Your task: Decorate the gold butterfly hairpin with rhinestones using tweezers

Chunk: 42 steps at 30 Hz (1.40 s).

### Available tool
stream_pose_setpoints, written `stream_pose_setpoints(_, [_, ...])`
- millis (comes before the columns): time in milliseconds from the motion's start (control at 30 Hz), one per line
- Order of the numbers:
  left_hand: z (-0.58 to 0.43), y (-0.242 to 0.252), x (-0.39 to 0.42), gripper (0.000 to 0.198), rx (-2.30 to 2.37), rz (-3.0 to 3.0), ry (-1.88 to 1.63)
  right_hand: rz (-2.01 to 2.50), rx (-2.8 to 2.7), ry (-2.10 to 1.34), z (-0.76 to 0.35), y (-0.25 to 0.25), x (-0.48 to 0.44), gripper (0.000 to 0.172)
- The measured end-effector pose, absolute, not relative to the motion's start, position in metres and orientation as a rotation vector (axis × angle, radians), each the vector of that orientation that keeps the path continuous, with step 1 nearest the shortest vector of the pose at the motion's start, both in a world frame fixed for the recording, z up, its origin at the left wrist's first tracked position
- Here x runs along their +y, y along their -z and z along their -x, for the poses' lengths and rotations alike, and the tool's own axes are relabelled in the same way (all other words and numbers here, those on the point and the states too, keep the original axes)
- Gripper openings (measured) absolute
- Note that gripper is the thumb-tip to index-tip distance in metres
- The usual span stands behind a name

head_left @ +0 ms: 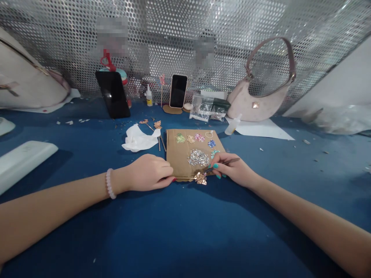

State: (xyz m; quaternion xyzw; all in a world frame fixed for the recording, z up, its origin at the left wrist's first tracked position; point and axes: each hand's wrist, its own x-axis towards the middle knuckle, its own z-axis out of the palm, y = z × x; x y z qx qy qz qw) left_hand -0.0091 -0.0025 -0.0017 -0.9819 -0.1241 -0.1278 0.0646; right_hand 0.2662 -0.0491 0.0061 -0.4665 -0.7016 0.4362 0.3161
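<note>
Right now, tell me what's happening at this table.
A person's right hand holds a slim dark tool, its tip by a coppery ornament at the near edge of the cardboard. The left hand rests at its near left corner. Small colored piles and a larger silver pile lie on it.

A blue counter (162,239) carries a cardboard piece (174,154) near the middle, with crumpled white tissue (140,139) just to its left. Behind stand an upright white bottle (149,97) and a leaning dark-screened device (113,94). A long white case (26,162) lies at far left; small pale flecks (69,122), perhaps paper scraps, dot the surface.
</note>
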Motion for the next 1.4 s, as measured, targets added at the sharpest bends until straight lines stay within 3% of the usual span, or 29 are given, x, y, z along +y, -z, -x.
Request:
stream_pose_setpoints(1000, [0.0094, 0.0025, -0.0018, 0.033, -0.422, 3.03, 0.387, 1.244, -1.809, -1.151, -0.2687, -0.0055, -0.0496, 0.028])
stream_pose_setpoints(1400, [0.0092, 0.0009, -0.0014, 0.033, -0.486, 3.107, 0.379, 1.194, -1.741, -1.14, -0.2716, 0.0009, -0.0485, 0.02])
